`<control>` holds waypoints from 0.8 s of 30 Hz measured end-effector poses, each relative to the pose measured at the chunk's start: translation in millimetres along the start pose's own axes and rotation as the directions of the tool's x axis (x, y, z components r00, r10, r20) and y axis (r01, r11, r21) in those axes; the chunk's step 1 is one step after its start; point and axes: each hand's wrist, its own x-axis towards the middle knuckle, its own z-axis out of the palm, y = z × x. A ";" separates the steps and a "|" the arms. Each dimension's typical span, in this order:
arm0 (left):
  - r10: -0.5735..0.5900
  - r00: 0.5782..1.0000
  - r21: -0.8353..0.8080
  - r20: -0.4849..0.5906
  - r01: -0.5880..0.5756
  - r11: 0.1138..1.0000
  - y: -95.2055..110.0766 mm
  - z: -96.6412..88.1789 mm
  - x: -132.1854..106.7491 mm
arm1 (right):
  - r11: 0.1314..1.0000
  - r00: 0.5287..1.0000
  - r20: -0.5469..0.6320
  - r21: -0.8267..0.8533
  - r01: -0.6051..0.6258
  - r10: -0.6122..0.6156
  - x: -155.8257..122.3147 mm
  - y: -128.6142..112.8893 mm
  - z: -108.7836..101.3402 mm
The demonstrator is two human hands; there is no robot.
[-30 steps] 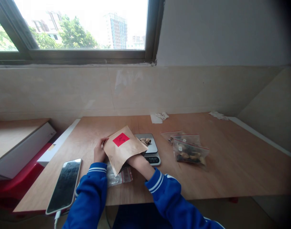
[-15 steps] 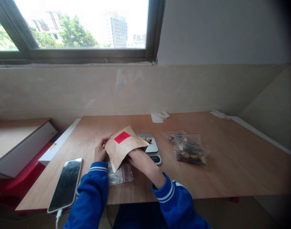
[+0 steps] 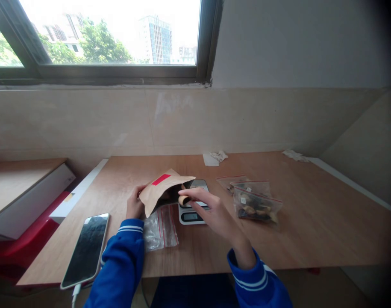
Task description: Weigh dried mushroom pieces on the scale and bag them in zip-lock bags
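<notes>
My left hand [image 3: 134,205] grips the left edge of a brown paper pouch [image 3: 161,190] with a red label, holding it tilted with its mouth facing right. My right hand [image 3: 211,209] pinches a small tan piece [image 3: 183,199] at the pouch's mouth, just above a small digital scale [image 3: 193,209]. Most of the scale's platform is hidden behind the pouch and my hand.
Flat clear zip bags [image 3: 160,222] lie under the pouch. Two filled zip bags [image 3: 254,200] sit to the right of the scale. A phone [image 3: 86,248] with a cable lies at the table's front left. Crumpled paper [image 3: 216,156] rests by the back wall.
My right hand came out of the pouch and now pinches a small piece at its mouth. The pouch tipped flatter, its opening turned right. The pieces seen on the scale are now out of sight.
</notes>
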 end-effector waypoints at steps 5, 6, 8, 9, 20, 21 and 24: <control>0.001 0.999 0.058 -0.038 0.001 0.998 -11.5 2.0 4.1 | 0.986 0.958 -0.269 0.151 -0.063 0.102 -27.4 40.4 -11.3; -0.012 0.999 0.072 -0.046 0.015 0.997 -15.8 3.1 5.5 | 0.984 0.956 -0.265 0.156 -0.086 0.125 -31.1 50.1 -10.7; -0.031 0.998 0.108 -0.048 0.036 0.993 -23.3 4.8 8.3 | 0.980 0.964 -0.211 0.149 -0.131 0.161 -34.3 67.9 -6.1; -0.034 0.998 0.128 -0.044 0.039 0.991 -26.0 5.3 9.3 | 0.979 0.969 -0.177 0.142 -0.148 0.172 -33.7 75.7 -2.7; -0.009 1.000 0.148 -0.005 0.010 0.989 -30.1 4.2 9.5 | 0.960 0.991 -0.114 -0.259 -0.104 0.076 -3.4 101.5 12.6; -0.004 1.000 0.138 -0.002 0.005 0.990 -30.9 4.3 9.7 | 0.956 0.989 -0.136 -0.278 -0.095 0.059 -4.3 100.8 10.6; -0.009 1.000 0.140 -0.003 0.009 0.990 -32.9 4.9 10.2 | 0.947 0.970 -0.242 -0.306 -0.093 0.017 -12.0 102.4 2.6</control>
